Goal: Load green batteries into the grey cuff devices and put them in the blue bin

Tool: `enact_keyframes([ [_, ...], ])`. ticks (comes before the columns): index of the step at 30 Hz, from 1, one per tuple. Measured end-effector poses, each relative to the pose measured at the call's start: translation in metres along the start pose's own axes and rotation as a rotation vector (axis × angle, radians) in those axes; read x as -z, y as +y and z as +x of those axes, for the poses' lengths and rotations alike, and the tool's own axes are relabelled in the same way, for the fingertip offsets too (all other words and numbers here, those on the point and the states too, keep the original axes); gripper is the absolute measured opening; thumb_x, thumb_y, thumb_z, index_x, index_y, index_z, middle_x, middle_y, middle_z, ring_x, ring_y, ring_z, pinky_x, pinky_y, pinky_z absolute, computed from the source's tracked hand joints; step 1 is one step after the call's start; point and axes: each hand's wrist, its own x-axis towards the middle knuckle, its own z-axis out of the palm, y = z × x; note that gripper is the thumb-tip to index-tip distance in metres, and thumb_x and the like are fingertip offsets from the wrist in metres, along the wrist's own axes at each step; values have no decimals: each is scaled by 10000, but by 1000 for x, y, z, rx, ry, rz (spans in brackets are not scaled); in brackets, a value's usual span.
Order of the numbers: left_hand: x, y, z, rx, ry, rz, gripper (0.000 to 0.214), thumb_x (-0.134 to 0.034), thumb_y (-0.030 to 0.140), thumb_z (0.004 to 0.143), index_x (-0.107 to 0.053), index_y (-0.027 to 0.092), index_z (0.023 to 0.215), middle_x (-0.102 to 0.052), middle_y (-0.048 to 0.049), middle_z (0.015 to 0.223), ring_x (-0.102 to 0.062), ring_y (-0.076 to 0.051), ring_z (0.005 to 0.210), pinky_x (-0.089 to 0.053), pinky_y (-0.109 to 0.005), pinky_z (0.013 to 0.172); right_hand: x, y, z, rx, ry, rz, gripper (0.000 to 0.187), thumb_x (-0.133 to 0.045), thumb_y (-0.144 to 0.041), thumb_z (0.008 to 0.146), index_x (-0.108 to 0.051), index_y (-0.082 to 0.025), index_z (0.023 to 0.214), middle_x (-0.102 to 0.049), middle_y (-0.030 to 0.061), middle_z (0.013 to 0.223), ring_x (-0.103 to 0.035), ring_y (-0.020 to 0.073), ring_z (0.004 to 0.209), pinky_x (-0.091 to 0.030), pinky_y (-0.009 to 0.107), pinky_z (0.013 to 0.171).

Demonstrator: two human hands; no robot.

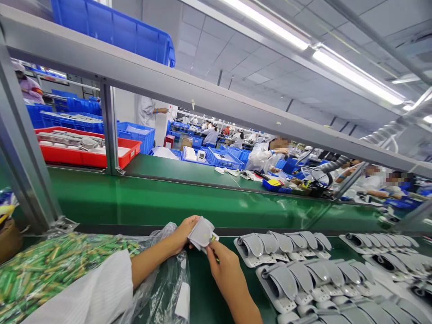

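My left hand is closed around a wrist blood pressure monitor with a grey cuff, holding it up above the green bench. My right hand is pinched at the monitor's lower right edge. Small green and yellow bits show by its fingers and look like batteries, partly hidden. Beside my left forearm, a clear plastic bag lies open around a heap of green and gold batteries. Rows of similar grey-cuffed monitors stand to the right of my right hand.
A green conveyor belt runs across behind the bench. Beyond it are a red tray and blue bins. A metal shelf beam crosses overhead, carrying a blue crate. Co-workers sit farther back.
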Motion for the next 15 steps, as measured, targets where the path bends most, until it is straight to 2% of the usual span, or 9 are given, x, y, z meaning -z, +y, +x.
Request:
enact_keyframes([
  [2, 1, 0, 1, -12, 11, -31, 651, -742, 759, 736, -603, 186, 1012, -624, 16, 650, -506, -113, 415, -309, -205, 331, -1, -3, 0, -169, 91, 214, 323, -507, -437, 1016, -738, -216, 1064, -711, 67, 829, -695, 209, 786, -491, 279, 684],
  [3, 1, 0, 2, -17, 17, -42, 627, -732, 744, 759, -599, 189, 1019, -626, 18, 662, -513, -114, 428, -323, -208, 342, -1, -4, 0, -287, 141, 342, 359, -529, -502, 991, -736, -217, 1057, -666, 44, 759, -651, 192, 692, -477, 274, 610],
  [5, 1, 0, 2, -19, 25, -51, 599, -731, 716, 784, -597, 191, 1039, -635, 14, 685, -523, -117, 445, -334, -209, 353, 2, -5, 0, -532, 212, 657, 384, -567, -571, 921, -705, -220, 995, -520, -31, 628, -430, 122, 481, -329, 237, 440],
  [7, 1, -1, 2, -15, 31, -59, 590, -735, 697, 801, -603, 184, 1063, -648, 3, 702, -532, -120, 452, -330, -207, 351, 6, -5, 2, -707, 243, 991, 328, -638, -518, 814, -660, -221, 950, -431, -79, 603, -252, 71, 440, -197, 200, 401],
  [10, -1, -1, 2, -13, 37, -77, 575, -733, 680, 816, -612, 175, 1063, -628, 10, 672, -528, -122, 441, -337, -210, 351, 12, -6, 5, -802, 278, 1262, 325, -724, -332, 617, -630, -208, 902, -453, -84, 637, -304, 50, 487, -250, 179, 429],
  [12, -2, -1, 2, -13, 41, -87, 560, -727, 671, 824, -617, 173, 1057, -624, 13, 662, -523, -124, 433, -341, -214, 348, 13, -9, 7, -835, 318, 1290, 388, -763, -275, 551, -628, -203, 907, -495, -77, 659, -376, 53, 527, -302, 178, 450],
  [15, -3, 1, 1, -16, 46, -94, 548, -724, 657, 823, -624, 171, 1058, -640, 6, 679, -522, -124, 433, -336, -217, 341, 9, -14, 10, -861, 331, 1248, 569, -883, -309, 526, -634, -197, 1025, -637, -27, 777, -471, 70, 598, -356, 180, 477],
])
